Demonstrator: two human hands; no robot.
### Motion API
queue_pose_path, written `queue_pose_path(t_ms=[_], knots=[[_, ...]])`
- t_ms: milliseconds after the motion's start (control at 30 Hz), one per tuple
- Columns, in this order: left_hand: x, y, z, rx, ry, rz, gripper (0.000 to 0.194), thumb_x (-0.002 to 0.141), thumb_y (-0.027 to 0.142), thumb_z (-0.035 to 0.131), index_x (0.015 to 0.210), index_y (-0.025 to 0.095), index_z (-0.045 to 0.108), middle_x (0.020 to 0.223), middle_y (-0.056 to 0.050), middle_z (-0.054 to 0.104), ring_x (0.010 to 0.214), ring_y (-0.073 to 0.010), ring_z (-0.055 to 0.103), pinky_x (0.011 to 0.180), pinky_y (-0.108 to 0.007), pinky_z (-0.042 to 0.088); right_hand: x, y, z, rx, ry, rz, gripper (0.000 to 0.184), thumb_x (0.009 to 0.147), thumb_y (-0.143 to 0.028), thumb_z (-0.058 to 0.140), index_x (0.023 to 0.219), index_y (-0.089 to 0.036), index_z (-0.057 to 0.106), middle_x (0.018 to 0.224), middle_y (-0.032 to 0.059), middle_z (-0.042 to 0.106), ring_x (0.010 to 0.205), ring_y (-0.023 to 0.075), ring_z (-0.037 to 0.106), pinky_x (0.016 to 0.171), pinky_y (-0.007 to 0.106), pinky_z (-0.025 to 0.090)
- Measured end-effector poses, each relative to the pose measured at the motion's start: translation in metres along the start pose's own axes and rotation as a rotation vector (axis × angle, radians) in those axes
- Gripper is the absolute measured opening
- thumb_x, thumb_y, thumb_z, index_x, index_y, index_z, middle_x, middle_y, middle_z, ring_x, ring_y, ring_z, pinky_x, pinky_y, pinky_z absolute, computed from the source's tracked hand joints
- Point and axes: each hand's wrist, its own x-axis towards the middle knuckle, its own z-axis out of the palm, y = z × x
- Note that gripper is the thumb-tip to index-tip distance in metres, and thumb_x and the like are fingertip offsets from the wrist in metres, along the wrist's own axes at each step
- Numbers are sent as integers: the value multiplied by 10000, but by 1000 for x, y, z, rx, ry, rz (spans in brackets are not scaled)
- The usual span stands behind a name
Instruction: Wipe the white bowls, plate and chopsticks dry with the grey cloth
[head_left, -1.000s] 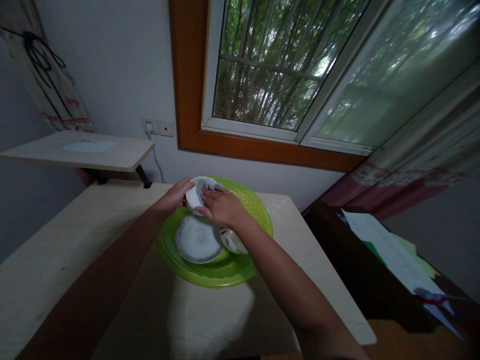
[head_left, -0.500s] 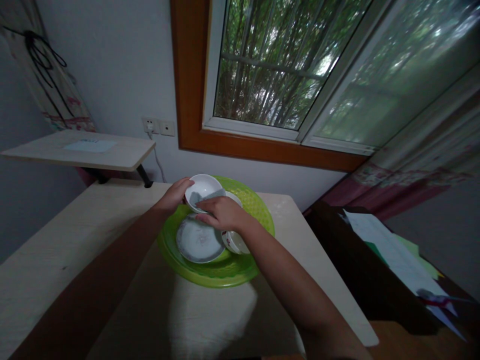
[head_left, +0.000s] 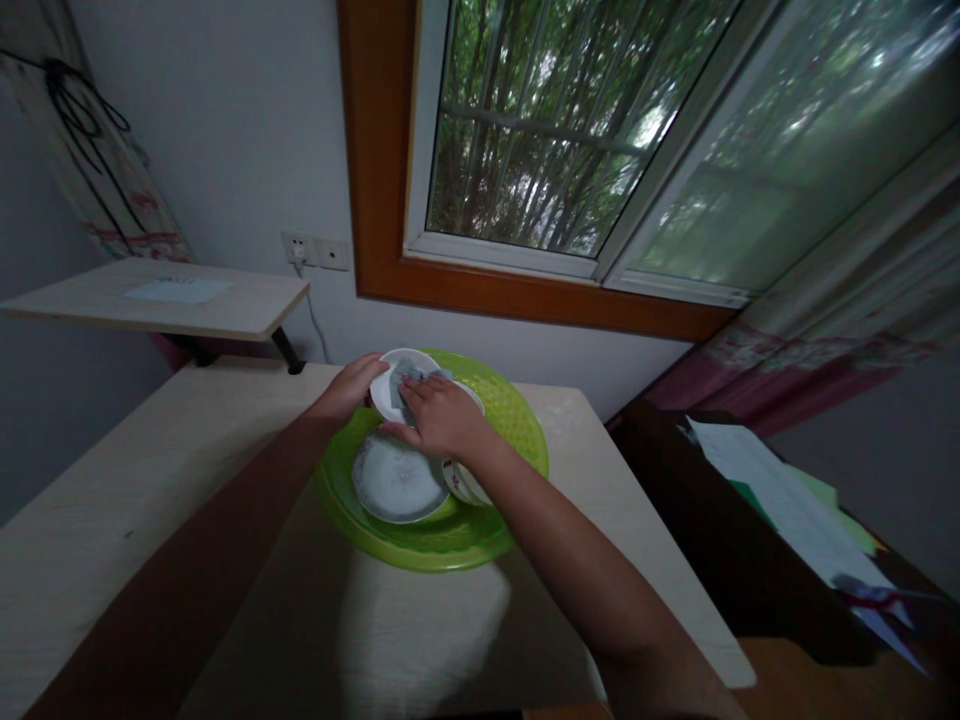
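Note:
My left hand is closed on the left rim of a white bowl, which tilts toward me over the back left of a green plastic basin. With its fingers stretched into the bowl, my right hand presses a grey cloth against the inside. Below the bowl, a white plate with a greyish patterned rim rests in the basin. A bowl with red markings lies to the plate's right, partly covered by my right wrist. Another white rim shows behind my right hand.
The basin stands on a light wooden table against the wall. A raised shelf with a paper sheet is at the left, near wall sockets. A window is ahead. Papers lie on dark furniture at the right.
My right hand has shifted slightly with the cloth inside the bowl, and more cloth now shows beyond its fingertips. The left hand keeps its hold on the rim.

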Motion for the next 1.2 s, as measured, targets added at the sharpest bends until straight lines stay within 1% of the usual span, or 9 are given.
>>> queue_pose_path(t_ms=[133, 267, 333, 467, 533, 633, 767, 967, 1200], knots=[[-1, 0, -1, 56, 11, 34, 322, 808, 417, 648, 1017, 178, 700, 780, -15, 628, 624, -162, 544, 505, -246, 357, 0, 0, -5, 19, 0, 59, 749, 940, -765, 499, 1125, -95, 777, 1129, 246, 751, 1110, 394, 674, 1057, 513, 430], [0, 0, -2, 45, 27, 30, 264, 812, 401, 638, 962, 187, 676, 752, 1, 598, 607, -153, 524, 502, -242, 354, -2, 1, -11, 31, -31, 54, 701, 935, -759, 517, 943, -119, 804, 944, 210, 765, 976, 350, 700, 959, 471, 463], [3, -1, -3, 5, 43, 21, 259, 811, 411, 635, 949, 194, 658, 727, 13, 576, 591, -148, 516, 492, -237, 347, -2, 1, -11, 43, -43, -5, 657, 960, -719, 516, 1012, -128, 800, 994, 193, 771, 994, 328, 702, 955, 451, 469], [7, -5, -4, -68, 51, -14, 312, 787, 411, 641, 1004, 186, 654, 744, 9, 603, 598, -150, 543, 499, -234, 377, -2, 0, -7, 66, -30, -156, 602, 1008, -632, 503, 1308, -152, 705, 1344, 163, 695, 1214, 323, 637, 1068, 455, 437], [8, -6, -4, -61, 34, -1, 321, 781, 407, 654, 1006, 178, 662, 763, 5, 620, 615, -149, 554, 510, -233, 390, -1, -1, -5, 53, -4, -175, 640, 1004, -628, 518, 1414, -151, 630, 1465, 159, 619, 1315, 339, 568, 1135, 487, 387], [7, -5, -4, -36, 15, 36, 305, 781, 396, 660, 992, 176, 677, 791, 2, 640, 644, -148, 567, 536, -233, 407, -1, -2, -3, 1, 18, -158, 708, 985, -649, 542, 1491, -153, 554, 1523, 158, 568, 1367, 354, 511, 1196, 536, 310], [5, -4, -3, -43, 12, 54, 312, 779, 374, 657, 1014, 172, 689, 823, -3, 662, 667, -153, 578, 567, -240, 427, -2, -2, -3, -85, 28, -121, 775, 955, -664, 585, 1496, -112, 529, 1527, 172, 559, 1352, 362, 508, 1226, 552, 267], [3, -3, -2, -1, 20, 80, 292, 780, 379, 644, 977, 169, 691, 805, -13, 661, 663, -166, 578, 564, -253, 421, -2, 0, -3, -163, 44, -103, 737, 911, -612, 677, 1413, -80, 586, 1457, 183, 611, 1299, 356, 544, 1213, 508, 301], [2, -4, -3, 56, 61, 59, 351, 792, 399, 605, 1047, 175, 694, 781, -7, 622, 645, -170, 549, 513, -251, 364, -1, 2, -8, -216, 18, -52, 577, 889, -629, 694, 1097, -91, 721, 1095, 185, 728, 1063, 327, 621, 1016, 453, 446]])
